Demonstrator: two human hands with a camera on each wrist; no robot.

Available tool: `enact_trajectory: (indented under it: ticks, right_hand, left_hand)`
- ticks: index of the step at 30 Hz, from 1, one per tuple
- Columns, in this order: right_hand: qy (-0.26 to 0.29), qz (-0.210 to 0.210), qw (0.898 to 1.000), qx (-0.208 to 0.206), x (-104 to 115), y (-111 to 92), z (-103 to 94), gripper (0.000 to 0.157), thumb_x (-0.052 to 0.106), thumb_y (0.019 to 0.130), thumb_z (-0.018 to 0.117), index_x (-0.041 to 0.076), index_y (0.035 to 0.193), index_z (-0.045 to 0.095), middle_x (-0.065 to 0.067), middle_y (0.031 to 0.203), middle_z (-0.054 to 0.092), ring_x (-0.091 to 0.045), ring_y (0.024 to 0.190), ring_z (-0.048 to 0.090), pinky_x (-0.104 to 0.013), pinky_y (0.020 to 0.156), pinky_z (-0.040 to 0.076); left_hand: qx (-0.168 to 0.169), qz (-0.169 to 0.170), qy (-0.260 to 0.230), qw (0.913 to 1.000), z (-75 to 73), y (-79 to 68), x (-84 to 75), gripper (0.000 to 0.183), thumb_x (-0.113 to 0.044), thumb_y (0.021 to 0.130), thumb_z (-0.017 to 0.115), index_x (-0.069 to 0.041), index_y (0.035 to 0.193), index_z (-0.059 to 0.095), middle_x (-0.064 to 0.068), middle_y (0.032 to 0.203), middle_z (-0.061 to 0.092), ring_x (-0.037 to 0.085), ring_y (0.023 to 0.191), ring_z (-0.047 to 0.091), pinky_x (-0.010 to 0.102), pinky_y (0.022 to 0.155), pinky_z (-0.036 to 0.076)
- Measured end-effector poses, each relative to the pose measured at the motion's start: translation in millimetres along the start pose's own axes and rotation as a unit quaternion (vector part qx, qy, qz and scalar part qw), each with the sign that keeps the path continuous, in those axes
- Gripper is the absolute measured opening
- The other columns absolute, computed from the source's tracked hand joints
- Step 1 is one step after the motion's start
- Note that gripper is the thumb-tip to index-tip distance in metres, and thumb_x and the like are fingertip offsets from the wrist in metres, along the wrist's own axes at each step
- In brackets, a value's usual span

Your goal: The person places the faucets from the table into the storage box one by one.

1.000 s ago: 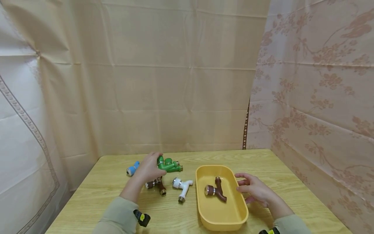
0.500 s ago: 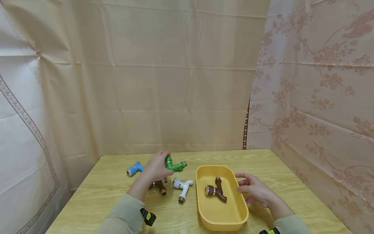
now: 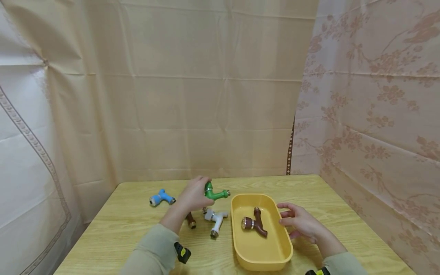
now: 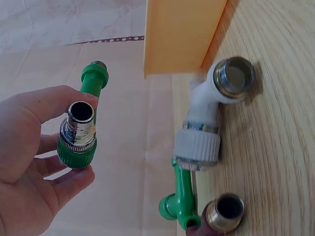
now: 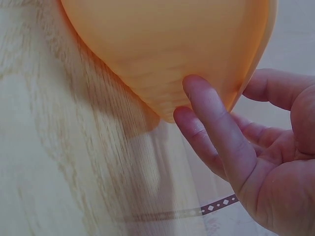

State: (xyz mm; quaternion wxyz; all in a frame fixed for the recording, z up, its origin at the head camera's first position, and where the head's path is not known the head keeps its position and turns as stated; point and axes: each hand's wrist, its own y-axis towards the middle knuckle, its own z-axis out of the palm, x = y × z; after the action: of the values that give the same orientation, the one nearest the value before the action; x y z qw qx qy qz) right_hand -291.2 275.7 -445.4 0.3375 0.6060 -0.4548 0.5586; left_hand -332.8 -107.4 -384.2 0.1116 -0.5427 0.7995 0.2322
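My left hand (image 3: 195, 195) holds a green faucet (image 3: 217, 195) above the table, left of the yellow tub. In the left wrist view, thumb and fingers pinch the faucet's green-and-chrome end (image 4: 77, 140). Below the hand lie a white faucet (image 3: 216, 220) and a dark brown faucet (image 3: 191, 221), partly covered by the hand. A second green faucet (image 4: 183, 191) shows on the table in the left wrist view. My right hand (image 3: 302, 224) touches the right side of the yellow tub (image 3: 262, 263), fingers extended against its outer wall (image 5: 162, 59). Inside the tub lies a brown faucet (image 3: 257, 223).
A blue faucet (image 3: 162, 198) lies at the back left of the wooden table (image 3: 113, 229). Beige curtain cloth (image 3: 206, 95) hangs behind the table, and patterned cloth (image 3: 385, 114) hangs on the right.
The left hand has moved right with the green faucet, toward the tub. The blue faucet is now uncovered, and the hand hides more of the dark brown one. The right hand stays put.
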Motion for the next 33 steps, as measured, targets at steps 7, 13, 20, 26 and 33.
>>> enact_trajectory:
  ticks: [7, 13, 20, 26, 33]
  right_hand:
    - [0.0, 0.0, 1.0, 0.0, 0.2, 0.2, -0.2, 0.068, 0.003, 0.096, 0.066, -0.005, 0.152, 0.029, -0.032, 0.134, 0.052, -0.035, 0.101, 0.068, -0.048, 0.064, 0.06]
    - [0.003, -0.002, 1.0, 0.003, 0.3, 0.8, -1.0, 0.068, 0.003, 0.096, 0.065, -0.005, 0.152, 0.029, -0.033, 0.135, 0.051, -0.036, 0.101, 0.068, -0.049, 0.065, 0.06]
    - [-0.006, 0.002, 1.0, -0.003, -0.2, 0.7, -1.6, 0.068, 0.004, 0.096, 0.066, -0.005, 0.152, 0.03, -0.031, 0.134, 0.052, -0.034, 0.1, 0.068, -0.045, 0.062, 0.06]
    - [-0.006, 0.002, 1.0, -0.004, -1.5, 0.6, -2.3, 0.067, 0.005, 0.096, 0.066, -0.004, 0.152, 0.03, -0.029, 0.132, 0.053, -0.033, 0.099, 0.068, -0.043, 0.06, 0.06]
    - [-0.004, 0.003, 1.0, -0.001, -1.2, 0.4, -2.5, 0.068, 0.004, 0.096, 0.066, -0.005, 0.152, 0.029, -0.029, 0.131, 0.054, -0.033, 0.098, 0.068, -0.042, 0.06, 0.06]
  left_hand:
    - [0.014, 0.012, 0.0, 0.9998, 6.7, 5.6, -14.1, 0.076, -0.024, 0.079, 0.085, -0.008, 0.146, 0.052, 0.015, 0.142, 0.05, 0.024, 0.102, 0.056, 0.032, 0.07, 0.053]
    - [0.019, 0.027, -0.004, 0.9994, 10.4, 11.1, -24.0, 0.075, -0.022, 0.079, 0.084, -0.008, 0.146, 0.053, 0.013, 0.137, 0.052, 0.021, 0.098, 0.056, 0.03, 0.069, 0.052]
    - [0.032, 0.046, 0.001, 0.9984, 14.6, 15.9, -34.4, 0.075, -0.023, 0.079, 0.084, -0.01, 0.146, 0.053, 0.013, 0.143, 0.05, 0.022, 0.104, 0.056, 0.032, 0.072, 0.051]
    - [0.043, 0.057, 0.007, 0.9974, 21.1, 20.4, -45.2, 0.074, -0.025, 0.08, 0.083, -0.011, 0.146, 0.052, 0.011, 0.145, 0.049, 0.024, 0.109, 0.055, 0.035, 0.076, 0.05]
    - [0.058, 0.06, 0.003, 0.9965, 31.8, 27.4, -58.7, 0.077, -0.028, 0.08, 0.085, -0.011, 0.148, 0.051, 0.012, 0.146, 0.048, 0.025, 0.111, 0.058, 0.031, 0.076, 0.052]
